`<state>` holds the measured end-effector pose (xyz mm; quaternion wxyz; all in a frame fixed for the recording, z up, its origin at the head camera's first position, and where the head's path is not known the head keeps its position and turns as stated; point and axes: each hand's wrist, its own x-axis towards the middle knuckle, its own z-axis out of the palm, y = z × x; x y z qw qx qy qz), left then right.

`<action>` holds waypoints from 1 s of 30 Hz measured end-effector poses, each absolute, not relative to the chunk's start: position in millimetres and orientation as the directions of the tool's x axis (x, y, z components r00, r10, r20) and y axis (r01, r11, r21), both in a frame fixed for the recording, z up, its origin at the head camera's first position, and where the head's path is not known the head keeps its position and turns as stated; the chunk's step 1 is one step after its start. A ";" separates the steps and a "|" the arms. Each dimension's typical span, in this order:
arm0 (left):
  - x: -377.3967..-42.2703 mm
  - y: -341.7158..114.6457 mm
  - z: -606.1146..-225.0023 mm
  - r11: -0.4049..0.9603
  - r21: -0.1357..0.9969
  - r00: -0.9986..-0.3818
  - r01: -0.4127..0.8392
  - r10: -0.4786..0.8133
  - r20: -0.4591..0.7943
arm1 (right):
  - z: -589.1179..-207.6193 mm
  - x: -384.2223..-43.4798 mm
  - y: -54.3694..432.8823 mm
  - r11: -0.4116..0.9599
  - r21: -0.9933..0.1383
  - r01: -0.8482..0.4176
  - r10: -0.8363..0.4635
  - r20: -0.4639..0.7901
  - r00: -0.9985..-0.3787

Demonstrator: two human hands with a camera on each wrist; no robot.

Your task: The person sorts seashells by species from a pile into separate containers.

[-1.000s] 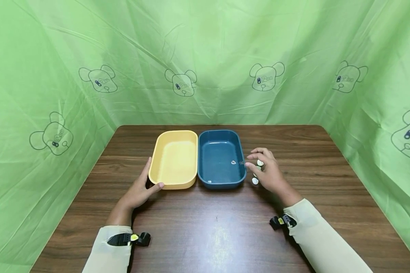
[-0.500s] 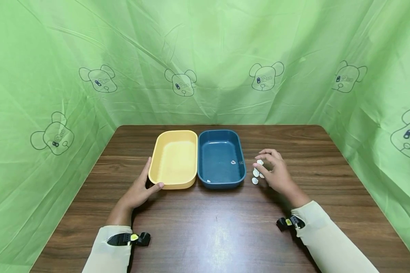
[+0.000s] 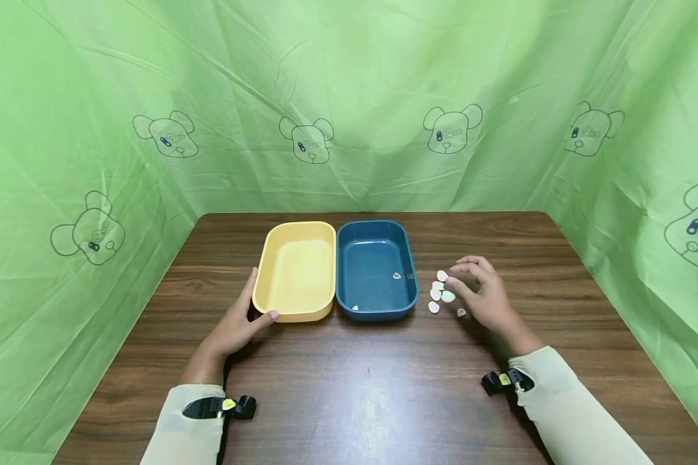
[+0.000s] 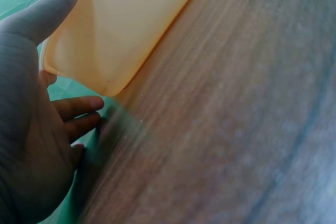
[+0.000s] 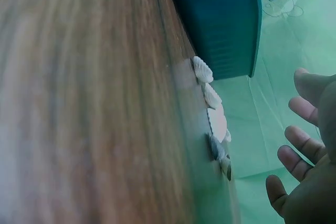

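My left hand (image 3: pixel 236 328) rests at the near left corner of a yellow tray (image 3: pixel 295 316), thumb at the near rim and straight fingers along the left side. In the left wrist view, the other fingers (image 4: pixel 81 106) hang loosely below the tray. Right of the blue tray (image 3: pixel 378 316) lies a loose group of small white seashells (image 3: pixel 448 296). My right hand (image 3: pixel 488 297) hovers just right of them, fingers spread and nothing visibly held. A darker shell (image 3: pixel 461 312) lies under that hand. In the right wrist view, ribbed shells (image 5: pixel 202 70) lie near the blue tray.
Both trays stand side by side, touching or nearly so, on a dark wooden table (image 3: pixel 349 387). Inside the blue tray lie two small pale shells or pieces (image 3: pixel 397 276). A green curtain (image 3: pixel 378 174) with bear-head drawings surrounds the table's back and sides.
My right hand has moved to the right, away from the blue tray, and more of the shells beneath it now show. The left hand and both trays have stayed put.
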<state>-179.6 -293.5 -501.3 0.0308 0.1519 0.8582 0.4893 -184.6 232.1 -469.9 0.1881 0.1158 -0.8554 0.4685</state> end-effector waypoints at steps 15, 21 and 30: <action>-180.7 -295.3 -504.0 0.476 0.848 -0.951 0.233 0.293 0.097 | -486.3 -182.1 251.5 0.536 -0.780 -0.322 0.015 0.390 -0.921; -181.7 -295.1 -506.1 0.468 0.854 -0.951 0.229 0.293 0.095 | -493.6 -182.7 256.8 0.551 -0.783 -0.288 0.025 0.361 -0.932; -181.7 -294.9 -506.2 0.472 0.851 -0.952 0.229 0.291 0.095 | -499.9 -184.7 263.9 0.562 -0.781 -0.272 0.008 0.334 -0.942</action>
